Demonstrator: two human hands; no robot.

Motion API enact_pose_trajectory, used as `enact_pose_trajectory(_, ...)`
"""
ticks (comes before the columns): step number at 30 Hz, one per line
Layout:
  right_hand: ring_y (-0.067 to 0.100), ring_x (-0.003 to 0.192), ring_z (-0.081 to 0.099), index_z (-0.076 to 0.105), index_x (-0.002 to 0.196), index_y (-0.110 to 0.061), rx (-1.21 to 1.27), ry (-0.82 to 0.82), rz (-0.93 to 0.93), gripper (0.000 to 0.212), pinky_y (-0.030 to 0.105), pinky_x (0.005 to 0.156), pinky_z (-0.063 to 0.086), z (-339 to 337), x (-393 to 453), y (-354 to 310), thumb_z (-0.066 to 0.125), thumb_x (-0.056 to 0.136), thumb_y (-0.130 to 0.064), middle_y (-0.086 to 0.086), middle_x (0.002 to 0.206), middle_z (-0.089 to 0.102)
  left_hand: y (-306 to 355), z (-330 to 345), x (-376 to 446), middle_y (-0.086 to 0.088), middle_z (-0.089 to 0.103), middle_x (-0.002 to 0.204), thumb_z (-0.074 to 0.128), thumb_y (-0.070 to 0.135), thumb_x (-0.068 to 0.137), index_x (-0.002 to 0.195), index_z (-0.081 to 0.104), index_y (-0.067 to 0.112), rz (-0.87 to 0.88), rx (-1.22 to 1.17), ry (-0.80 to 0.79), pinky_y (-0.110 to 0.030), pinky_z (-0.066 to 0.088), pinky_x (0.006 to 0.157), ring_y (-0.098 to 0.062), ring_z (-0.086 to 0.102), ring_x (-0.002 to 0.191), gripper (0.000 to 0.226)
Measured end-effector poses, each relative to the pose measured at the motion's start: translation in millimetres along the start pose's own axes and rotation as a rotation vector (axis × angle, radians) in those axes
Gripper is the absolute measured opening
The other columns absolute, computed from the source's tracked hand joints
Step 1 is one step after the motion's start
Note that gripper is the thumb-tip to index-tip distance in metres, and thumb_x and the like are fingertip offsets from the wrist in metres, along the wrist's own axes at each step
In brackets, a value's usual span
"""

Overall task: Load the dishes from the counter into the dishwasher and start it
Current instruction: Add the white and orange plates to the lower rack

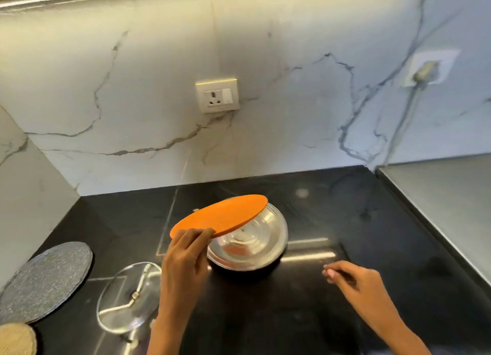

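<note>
My left hand grips the near edge of a flat orange plate and holds it tilted above a shiny steel bowl, which sits on the black counter. A clear glass lid lies flat on the counter to the left of my left forearm. My right hand hovers low over the counter to the right of the bowl, fingers loosely curled and holding nothing. The dishwasher is out of sight.
A round grey speckled mat and a beige woven mat lie at the counter's left front. A marble wall with a socket rises behind. A steel surface adjoins the counter on the right.
</note>
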State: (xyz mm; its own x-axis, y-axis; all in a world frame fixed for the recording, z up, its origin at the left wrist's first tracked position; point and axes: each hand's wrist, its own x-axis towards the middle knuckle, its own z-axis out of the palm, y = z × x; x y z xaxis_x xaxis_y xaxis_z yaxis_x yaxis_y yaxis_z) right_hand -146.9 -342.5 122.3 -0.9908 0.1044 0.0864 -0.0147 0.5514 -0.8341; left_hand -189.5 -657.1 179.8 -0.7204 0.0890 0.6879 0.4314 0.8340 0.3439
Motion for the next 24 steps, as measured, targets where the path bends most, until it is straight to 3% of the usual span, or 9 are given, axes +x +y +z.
enact_pose_trajectory(4,0.000,0.069,0.068,0.066,0.080,-0.037,-0.005,0.102,0.040,0.015,0.034,0.070,0.055,-57.4,-69.0,40.9,0.064,0.078,-0.051,-0.013,0.072,0.072,94.3,4.9,-39.6,-0.002,0.065,0.092,0.053,0.010,0.084,0.096,0.072,0.004,0.087,-0.141,-0.097,-0.016,0.040,0.079,-0.014,0.054,0.087,0.024)
enact_pose_trajectory(5,0.000,0.070,0.067,0.067,0.081,-0.035,-0.009,0.116,0.040,0.003,0.034,0.070,0.055,-70.0,-83.4,53.7,0.067,0.081,-0.038,-0.012,0.073,0.072,115.0,6.6,-47.6,-0.002,0.065,0.091,0.050,0.013,0.086,0.096,0.072,0.003,0.102,-0.181,-0.124,-0.013,0.039,0.080,-0.014,0.055,0.086,0.026)
enact_pose_trajectory(7,-0.002,0.071,0.066,0.070,0.084,-0.028,-0.073,0.161,0.072,0.011,0.027,0.070,0.054,-106.2,-125.1,80.2,0.068,0.083,-0.017,-0.013,0.075,0.071,165.7,15.7,-67.0,-0.002,0.065,0.091,0.049,0.015,0.087,0.094,0.072,0.002,0.154,-0.271,-0.167,-0.010,0.038,0.080,-0.013,0.055,0.084,0.027)
enact_pose_trajectory(9,0.000,0.069,0.064,0.070,0.086,-0.026,-0.149,0.246,0.096,0.010,0.018,0.064,0.050,-143.5,-172.3,102.0,0.067,0.084,-0.018,-0.013,0.074,0.069,217.2,29.9,-87.9,0.001,0.063,0.091,0.050,0.013,0.086,0.093,0.072,0.001,0.218,-0.358,-0.213,-0.009,0.037,0.080,-0.011,0.055,0.083,0.027)
enact_pose_trajectory(11,0.004,0.066,0.063,0.071,0.089,-0.027,-0.216,0.352,0.122,0.008,0.023,0.061,0.050,-174.7,-216.2,124.3,0.067,0.083,-0.024,-0.010,0.077,0.071,262.3,47.2,-107.2,0.002,0.063,0.092,0.051,0.009,0.083,0.092,0.072,0.000,0.290,-0.435,-0.268,-0.006,0.036,0.081,-0.006,0.053,0.084,0.024)
enact_pose_trajectory(15,0.017,0.088,0.067,0.062,0.111,-0.026,-0.228,0.544,0.215,0.030,0.041,0.068,0.056,-228.2,-298.8,166.5,0.065,0.081,-0.022,-0.005,0.105,0.068,350.6,91.2,-144.2,-0.005,0.067,0.091,0.052,0.009,0.082,0.088,0.073,0.002,0.454,-0.580,-0.439,-0.006,0.035,0.086,-0.010,0.057,0.088,0.022)
enact_pose_trajectory(19,0.028,0.096,0.064,0.042,0.128,-0.030,-0.356,0.681,0.289,0.071,0.040,0.068,0.056,-268.2,-361.9,196.3,0.076,0.071,-0.008,0.005,0.124,0.058,436.1,141.4,-185.3,0.001,0.067,0.094,0.053,0.017,0.083,0.092,0.073,0.009,0.544,-0.736,-0.640,-0.012,0.041,0.086,-0.012,0.060,0.092,0.023)
enact_pose_trajectory(22,0.027,0.107,0.060,0.048,0.126,-0.024,-0.492,0.764,0.323,0.074,0.035,0.078,0.054,-284.0,-392.7,227.0,0.081,0.064,-0.002,0.006,0.126,0.057,481.8,182.6,-212.3,0.009,0.063,0.099,0.052,0.018,0.084,0.101,0.068,0.020,0.572,-0.838,-0.774,-0.019,0.047,0.079,-0.011,0.061,0.090,0.023)
enact_pose_trajectory(24,0.022,0.110,0.056,0.059,0.118,-0.019,-0.531,0.819,0.357,0.061,0.033,0.081,0.052,-288.8,-412.0,262.0,0.082,0.064,-0.002,0.005,0.122,0.060,508.1,217.5,-234.2,0.011,0.060,0.102,0.051,0.017,0.085,0.105,0.063,0.024,0.636,-0.878,-0.857,-0.022,0.049,0.077,-0.010,0.061,0.091,0.024)
